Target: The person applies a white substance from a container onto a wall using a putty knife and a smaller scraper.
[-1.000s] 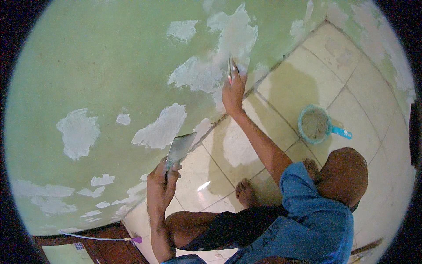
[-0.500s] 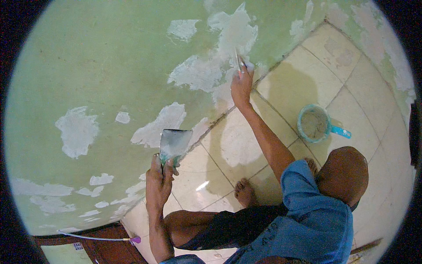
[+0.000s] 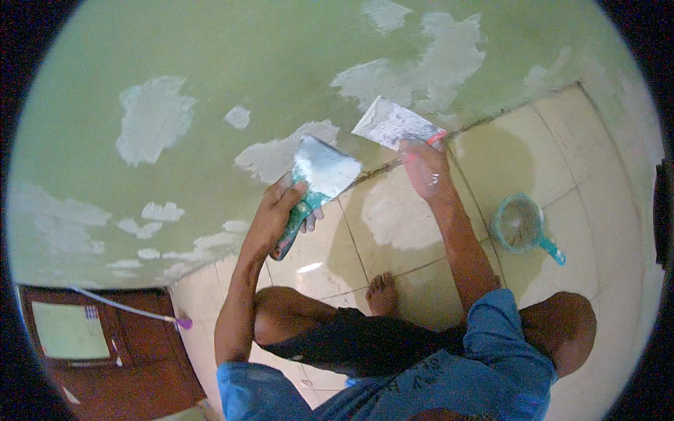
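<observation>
My left hand [image 3: 272, 212] is wrapped round the green handle of a wide putty knife [image 3: 328, 165], its broad blade pointing up and bearing a whitish smear. To the right, my right hand [image 3: 426, 170] grips a second putty knife [image 3: 395, 125] with a reddish handle. Pale filler coats that blade, which is tilted toward the upper left. The two blades are close together but apart, in front of the green wall [image 3: 210, 42]. White filler patches [image 3: 156, 118] are spread over this wall, several of them near the blades.
A turquoise dipper [image 3: 499, 223] holding greyish paste stands on the tiled floor [image 3: 562, 168] to my right. My knees and bare foot [image 3: 382, 295] are below my hands. At lower left are a brown door [image 3: 140, 351] and a thin pale tube [image 3: 126, 304] with a purple end.
My right hand has drawn its putty knife back from the wall patch, turning the blade toward the left one. My left hand's knife has risen and tilted right. The view has shifted.
</observation>
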`<state>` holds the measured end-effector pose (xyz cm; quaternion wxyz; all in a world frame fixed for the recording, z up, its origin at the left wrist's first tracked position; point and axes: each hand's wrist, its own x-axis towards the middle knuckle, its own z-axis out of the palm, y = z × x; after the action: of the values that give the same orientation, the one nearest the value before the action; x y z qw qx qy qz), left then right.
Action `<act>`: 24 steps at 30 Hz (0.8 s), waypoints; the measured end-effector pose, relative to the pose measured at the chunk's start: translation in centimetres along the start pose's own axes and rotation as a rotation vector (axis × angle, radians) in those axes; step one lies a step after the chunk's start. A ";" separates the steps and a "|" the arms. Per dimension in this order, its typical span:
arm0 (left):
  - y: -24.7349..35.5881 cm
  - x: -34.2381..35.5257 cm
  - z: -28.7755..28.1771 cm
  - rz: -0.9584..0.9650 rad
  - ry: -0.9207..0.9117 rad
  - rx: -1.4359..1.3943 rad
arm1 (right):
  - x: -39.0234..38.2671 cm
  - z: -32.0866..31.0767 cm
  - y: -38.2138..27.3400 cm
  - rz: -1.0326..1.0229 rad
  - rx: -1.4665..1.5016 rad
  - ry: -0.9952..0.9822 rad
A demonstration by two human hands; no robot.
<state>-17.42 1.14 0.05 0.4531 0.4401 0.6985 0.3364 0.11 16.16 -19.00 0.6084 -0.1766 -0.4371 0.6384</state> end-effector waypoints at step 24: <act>-1.6 0.0 0.8 0.262 0.129 0.450 | -3.2 3.2 -5.3 0.476 0.208 0.017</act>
<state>-17.15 0.56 -1.64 0.2511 0.5941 0.7202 0.2554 1.66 11.44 -14.13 0.4595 -0.2163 -0.3099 0.8038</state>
